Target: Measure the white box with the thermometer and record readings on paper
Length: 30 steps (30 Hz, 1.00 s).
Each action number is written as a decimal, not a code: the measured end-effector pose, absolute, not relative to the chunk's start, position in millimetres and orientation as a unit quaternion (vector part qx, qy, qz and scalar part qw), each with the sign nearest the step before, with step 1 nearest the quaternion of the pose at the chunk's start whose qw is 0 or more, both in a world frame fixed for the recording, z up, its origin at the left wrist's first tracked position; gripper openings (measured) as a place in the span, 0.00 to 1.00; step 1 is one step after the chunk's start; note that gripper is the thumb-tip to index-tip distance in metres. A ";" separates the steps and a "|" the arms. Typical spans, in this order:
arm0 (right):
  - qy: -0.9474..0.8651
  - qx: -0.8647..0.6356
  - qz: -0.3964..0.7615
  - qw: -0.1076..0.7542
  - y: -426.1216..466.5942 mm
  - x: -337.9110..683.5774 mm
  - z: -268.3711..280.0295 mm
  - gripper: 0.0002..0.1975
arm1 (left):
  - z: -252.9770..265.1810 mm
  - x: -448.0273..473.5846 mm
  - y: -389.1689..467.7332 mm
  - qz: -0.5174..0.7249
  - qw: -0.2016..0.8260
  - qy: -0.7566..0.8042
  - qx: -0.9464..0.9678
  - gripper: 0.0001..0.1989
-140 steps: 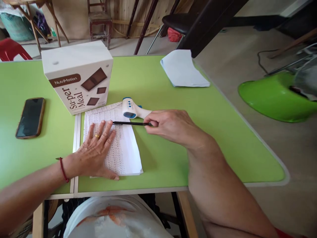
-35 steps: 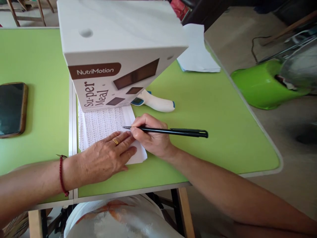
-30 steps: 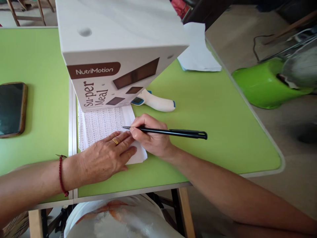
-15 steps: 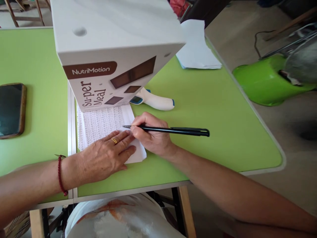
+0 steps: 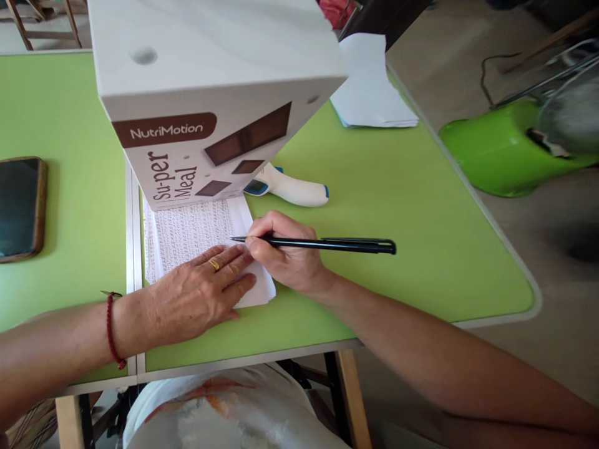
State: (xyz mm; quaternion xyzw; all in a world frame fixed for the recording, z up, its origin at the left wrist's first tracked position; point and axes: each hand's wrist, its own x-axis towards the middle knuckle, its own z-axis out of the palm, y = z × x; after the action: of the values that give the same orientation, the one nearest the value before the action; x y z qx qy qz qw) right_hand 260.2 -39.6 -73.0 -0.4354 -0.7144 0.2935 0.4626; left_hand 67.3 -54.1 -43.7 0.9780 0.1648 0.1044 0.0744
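My right hand (image 5: pixel 283 255) grips a black pen (image 5: pixel 322 244) whose tip rests on a white sheet of paper (image 5: pixel 191 227) covered in small handwriting. My left hand (image 5: pixel 199 296), with a gold ring and a red wrist cord, lies flat on the lower part of that sheet, fingers together beside the pen tip. The paper sits on a green table (image 5: pixel 397 206), its far end under a white NutriMotion Super Meal box (image 5: pixel 206 93).
A white and blue infrared thermometer (image 5: pixel 292 190) lies just behind my right hand. A dark phone (image 5: pixel 19 209) rests at the left. A folded stack of white paper (image 5: pixel 372 93) sits at the far right corner. A green plastic fan base (image 5: pixel 505 149) stands on the floor.
Since 4.7 s ago the view has come closer and my right hand turned the pen into a writing grip at the paper. Over the last second, hands and pen barely shift.
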 end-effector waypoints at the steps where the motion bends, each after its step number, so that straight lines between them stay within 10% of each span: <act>1: -0.712 -0.434 0.295 0.467 -39.5 260.2 -73.1 0.07 | -43.3 67.3 -53.9 0.102 0.075 0.164 0.978 0.20; 30: -0.712 -0.432 0.281 0.476 -39.9 262.4 -74.5 0.07 | -44.1 66.1 -53.9 0.094 0.092 0.156 0.979 0.23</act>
State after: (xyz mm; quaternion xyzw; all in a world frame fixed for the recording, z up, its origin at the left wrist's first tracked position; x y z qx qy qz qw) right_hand 262.4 -39.9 -74.5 -0.4318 -0.7124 0.2811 0.4764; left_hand 66.1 -53.9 -44.1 0.9789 0.1560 0.0945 0.0918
